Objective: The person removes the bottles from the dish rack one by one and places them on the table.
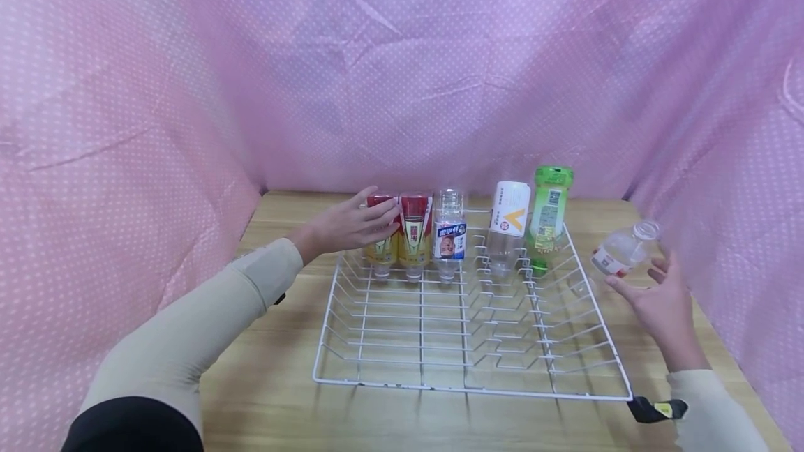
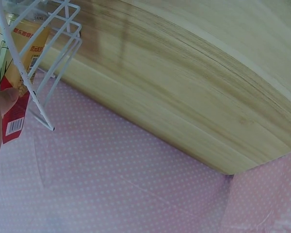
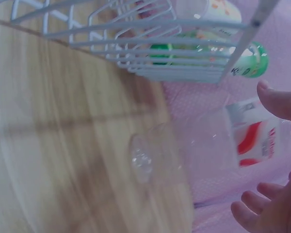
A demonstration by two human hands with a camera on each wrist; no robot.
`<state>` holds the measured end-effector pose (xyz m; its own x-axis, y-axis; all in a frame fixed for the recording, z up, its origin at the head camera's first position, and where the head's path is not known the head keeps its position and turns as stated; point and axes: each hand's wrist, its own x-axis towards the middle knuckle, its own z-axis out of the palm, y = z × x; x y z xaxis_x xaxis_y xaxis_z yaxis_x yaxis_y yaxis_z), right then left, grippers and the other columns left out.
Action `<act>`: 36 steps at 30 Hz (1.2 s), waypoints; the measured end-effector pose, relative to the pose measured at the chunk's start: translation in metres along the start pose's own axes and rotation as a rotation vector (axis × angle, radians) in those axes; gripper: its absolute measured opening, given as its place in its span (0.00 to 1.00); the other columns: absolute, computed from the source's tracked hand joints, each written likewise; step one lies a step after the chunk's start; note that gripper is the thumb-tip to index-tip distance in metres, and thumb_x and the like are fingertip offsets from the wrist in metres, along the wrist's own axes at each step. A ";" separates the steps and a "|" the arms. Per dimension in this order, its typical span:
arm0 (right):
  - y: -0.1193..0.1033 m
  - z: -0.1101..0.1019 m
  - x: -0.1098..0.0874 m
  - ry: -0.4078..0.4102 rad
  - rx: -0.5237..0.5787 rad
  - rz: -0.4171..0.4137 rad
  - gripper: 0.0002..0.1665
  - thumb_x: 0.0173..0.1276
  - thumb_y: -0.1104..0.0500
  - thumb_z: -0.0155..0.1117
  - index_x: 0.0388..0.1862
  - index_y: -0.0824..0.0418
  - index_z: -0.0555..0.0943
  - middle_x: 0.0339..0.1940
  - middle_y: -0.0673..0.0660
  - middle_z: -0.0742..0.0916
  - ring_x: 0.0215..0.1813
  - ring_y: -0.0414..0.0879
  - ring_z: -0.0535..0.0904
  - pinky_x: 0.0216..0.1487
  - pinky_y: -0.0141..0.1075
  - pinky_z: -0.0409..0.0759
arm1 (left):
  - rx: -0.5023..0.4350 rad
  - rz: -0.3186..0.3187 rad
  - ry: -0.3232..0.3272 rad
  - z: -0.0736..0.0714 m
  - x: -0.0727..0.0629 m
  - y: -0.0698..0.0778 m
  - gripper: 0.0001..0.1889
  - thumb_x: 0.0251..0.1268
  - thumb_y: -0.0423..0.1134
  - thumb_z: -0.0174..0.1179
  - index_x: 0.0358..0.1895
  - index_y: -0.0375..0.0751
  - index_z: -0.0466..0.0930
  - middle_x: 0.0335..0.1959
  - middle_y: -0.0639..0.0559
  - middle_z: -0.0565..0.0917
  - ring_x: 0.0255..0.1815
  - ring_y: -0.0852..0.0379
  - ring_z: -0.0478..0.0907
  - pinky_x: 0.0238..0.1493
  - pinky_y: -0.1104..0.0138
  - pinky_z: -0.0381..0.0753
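Your right hand (image 1: 666, 302) nearer, thumb and fingers apart; clear bottle (image 1: 627, 247) far-left of palm, axis slanting, mouth far right. Your left hand (image 1: 348, 223): fingers straight against leftmost red-yellow bottle (image 1: 384, 250).

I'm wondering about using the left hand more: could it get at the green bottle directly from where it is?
Probably not: the left hand is at the leftmost red-and-yellow bottle, and the blue-label bottle and white-label bottle stand between it and the green bottle.
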<state>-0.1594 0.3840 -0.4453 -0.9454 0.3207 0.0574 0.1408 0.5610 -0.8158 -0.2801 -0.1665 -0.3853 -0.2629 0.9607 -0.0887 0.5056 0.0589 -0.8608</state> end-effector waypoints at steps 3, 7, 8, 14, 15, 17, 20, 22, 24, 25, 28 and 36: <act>-0.008 -0.001 -0.004 0.081 0.015 0.002 0.69 0.62 0.51 0.77 0.84 0.58 0.36 0.80 0.70 0.53 0.77 0.71 0.53 0.74 0.64 0.54 | -0.002 0.006 -0.008 -0.001 0.000 0.000 0.40 0.58 0.37 0.74 0.74 0.54 0.67 0.76 0.45 0.64 0.76 0.45 0.58 0.72 0.41 0.59; -0.021 0.001 -0.013 0.319 0.061 -0.097 0.65 0.56 0.59 0.81 0.83 0.52 0.49 0.80 0.60 0.53 0.79 0.55 0.52 0.79 0.45 0.49 | 0.002 0.010 -0.022 -0.002 0.001 0.002 0.39 0.60 0.37 0.73 0.75 0.55 0.66 0.76 0.45 0.63 0.76 0.45 0.57 0.72 0.41 0.60; -0.024 0.002 -0.016 0.390 0.079 -0.167 0.64 0.53 0.62 0.82 0.82 0.52 0.53 0.79 0.57 0.55 0.79 0.52 0.52 0.79 0.41 0.48 | 0.003 0.009 -0.025 -0.002 0.001 0.002 0.39 0.60 0.38 0.73 0.75 0.54 0.66 0.76 0.45 0.63 0.76 0.45 0.57 0.72 0.42 0.60; -0.060 0.017 -0.028 0.702 0.257 -0.715 0.44 0.42 0.54 0.78 0.56 0.72 0.72 0.70 0.63 0.64 0.71 0.57 0.59 0.77 0.46 0.53 | -0.015 0.008 -0.033 -0.002 0.002 0.005 0.42 0.58 0.39 0.74 0.75 0.53 0.64 0.76 0.44 0.63 0.75 0.44 0.57 0.72 0.42 0.62; -0.069 0.020 -0.030 0.739 0.289 -0.780 0.43 0.41 0.50 0.77 0.52 0.74 0.71 0.68 0.65 0.65 0.69 0.59 0.61 0.76 0.48 0.54 | -0.019 0.009 -0.033 -0.002 0.002 0.006 0.42 0.57 0.39 0.74 0.75 0.53 0.64 0.76 0.44 0.63 0.75 0.44 0.58 0.71 0.42 0.62; -0.086 0.026 -0.033 0.797 0.357 -0.873 0.40 0.41 0.47 0.74 0.44 0.74 0.71 0.63 0.68 0.67 0.66 0.63 0.62 0.74 0.51 0.56 | -0.022 0.011 -0.037 -0.001 0.003 0.007 0.42 0.58 0.39 0.74 0.75 0.52 0.64 0.75 0.43 0.63 0.75 0.43 0.58 0.71 0.42 0.63; -0.107 0.031 -0.036 0.848 0.398 -0.954 0.36 0.42 0.46 0.72 0.40 0.72 0.71 0.57 0.70 0.70 0.63 0.66 0.64 0.72 0.53 0.58 | -0.009 0.013 -0.056 -0.002 0.003 0.009 0.41 0.58 0.38 0.74 0.75 0.52 0.65 0.75 0.44 0.64 0.75 0.43 0.58 0.71 0.43 0.64; -0.117 0.035 -0.038 0.869 0.409 -0.988 0.33 0.42 0.47 0.70 0.38 0.70 0.71 0.54 0.69 0.71 0.61 0.66 0.65 0.71 0.53 0.60 | -0.003 0.017 -0.081 -0.002 0.004 0.009 0.41 0.58 0.38 0.74 0.75 0.52 0.65 0.75 0.44 0.64 0.76 0.43 0.57 0.71 0.43 0.64; -0.124 0.038 -0.039 0.881 0.409 -1.013 0.31 0.43 0.48 0.68 0.37 0.70 0.72 0.52 0.69 0.72 0.59 0.67 0.66 0.69 0.52 0.61 | -0.002 0.023 -0.101 -0.002 0.003 0.011 0.40 0.58 0.39 0.74 0.74 0.53 0.66 0.75 0.45 0.65 0.76 0.43 0.57 0.71 0.44 0.65; -0.127 0.039 -0.040 0.886 0.409 -1.024 0.30 0.43 0.49 0.67 0.37 0.70 0.72 0.51 0.68 0.72 0.58 0.67 0.66 0.69 0.52 0.61 | -0.009 0.026 -0.110 -0.002 0.003 0.011 0.40 0.59 0.39 0.74 0.74 0.53 0.66 0.75 0.45 0.65 0.76 0.43 0.57 0.71 0.45 0.65; -0.131 0.043 -0.041 0.887 0.425 -1.048 0.28 0.43 0.51 0.65 0.37 0.71 0.72 0.50 0.68 0.72 0.57 0.67 0.67 0.68 0.51 0.63 | -0.034 0.026 -0.110 -0.002 0.004 0.013 0.37 0.61 0.38 0.72 0.74 0.52 0.67 0.74 0.46 0.67 0.76 0.43 0.59 0.71 0.47 0.67; -0.130 0.046 -0.041 0.867 0.416 -1.069 0.30 0.46 0.49 0.67 0.37 0.72 0.73 0.50 0.68 0.73 0.55 0.67 0.68 0.65 0.48 0.66 | -0.056 -0.001 -0.064 0.000 0.005 0.015 0.33 0.64 0.38 0.70 0.72 0.52 0.70 0.71 0.46 0.71 0.73 0.45 0.62 0.67 0.50 0.71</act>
<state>-0.1520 0.2628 -0.3680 -0.0457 0.3361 0.9407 -0.7466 0.6141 -0.2557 -0.2738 -0.1610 -0.3984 -0.3151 0.9413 -0.1211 0.5496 0.0769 -0.8319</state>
